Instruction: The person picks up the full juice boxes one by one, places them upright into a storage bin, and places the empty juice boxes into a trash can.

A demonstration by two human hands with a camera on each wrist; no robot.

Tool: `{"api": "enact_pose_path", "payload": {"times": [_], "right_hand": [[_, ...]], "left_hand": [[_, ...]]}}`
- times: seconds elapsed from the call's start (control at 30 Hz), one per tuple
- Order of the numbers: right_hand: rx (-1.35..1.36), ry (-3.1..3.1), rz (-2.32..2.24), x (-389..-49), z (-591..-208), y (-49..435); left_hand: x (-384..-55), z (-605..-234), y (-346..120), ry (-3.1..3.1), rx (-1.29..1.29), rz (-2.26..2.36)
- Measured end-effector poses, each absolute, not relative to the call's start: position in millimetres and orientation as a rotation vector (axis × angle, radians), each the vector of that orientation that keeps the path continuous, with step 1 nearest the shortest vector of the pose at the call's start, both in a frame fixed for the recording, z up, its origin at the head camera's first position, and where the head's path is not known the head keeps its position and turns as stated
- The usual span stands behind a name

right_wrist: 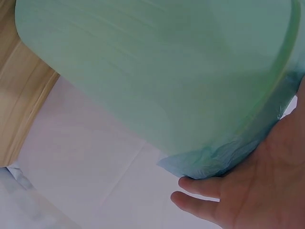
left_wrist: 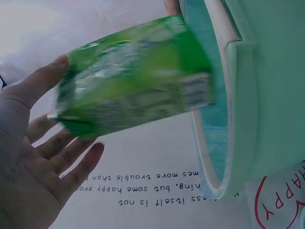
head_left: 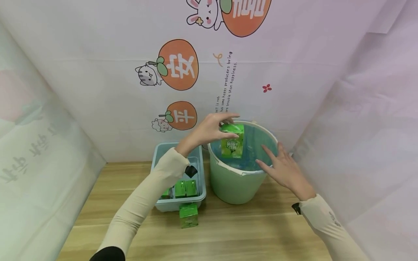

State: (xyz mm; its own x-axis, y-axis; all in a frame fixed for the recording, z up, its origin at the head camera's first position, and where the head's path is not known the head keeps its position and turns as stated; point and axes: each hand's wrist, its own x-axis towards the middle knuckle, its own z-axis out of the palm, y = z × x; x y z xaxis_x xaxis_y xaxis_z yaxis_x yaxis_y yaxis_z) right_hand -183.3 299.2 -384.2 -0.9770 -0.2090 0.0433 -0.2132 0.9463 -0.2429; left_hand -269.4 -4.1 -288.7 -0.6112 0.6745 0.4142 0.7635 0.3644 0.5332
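Note:
In the head view a green drink carton (head_left: 232,145) is at the mouth of a pale green bucket (head_left: 235,186) lined with a blue plastic bag (head_left: 254,148). My left hand (head_left: 213,127) is just above the carton, fingers and thumb spread apart. The left wrist view shows the carton (left_wrist: 138,78) tilted and blurred, its near end between thumb and fingers; some fingertips are hidden behind it. My right hand (head_left: 285,168) is at the bucket's right rim, fingers extended. In the right wrist view that hand (right_wrist: 267,186) lies against the bag's folded edge (right_wrist: 205,162).
Left of the bucket stands a light blue basin (head_left: 203,181) with several green cartons (head_left: 185,188) inside, partly hidden by my left arm. Another green carton (head_left: 188,215) sits on the wooden tabletop (head_left: 228,232) before the basin. Printed cloth (head_left: 124,72) hangs behind and at both sides.

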Motion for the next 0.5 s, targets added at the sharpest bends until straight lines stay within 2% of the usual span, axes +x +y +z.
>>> {"api": "enact_pose_path", "payload": {"times": [0.5], "right_hand": [[0.355, -3.069, 0.411, -185, -385, 297]], "left_hand": [[-264, -296, -32, -2.424, -1.273, -1.146]]}}
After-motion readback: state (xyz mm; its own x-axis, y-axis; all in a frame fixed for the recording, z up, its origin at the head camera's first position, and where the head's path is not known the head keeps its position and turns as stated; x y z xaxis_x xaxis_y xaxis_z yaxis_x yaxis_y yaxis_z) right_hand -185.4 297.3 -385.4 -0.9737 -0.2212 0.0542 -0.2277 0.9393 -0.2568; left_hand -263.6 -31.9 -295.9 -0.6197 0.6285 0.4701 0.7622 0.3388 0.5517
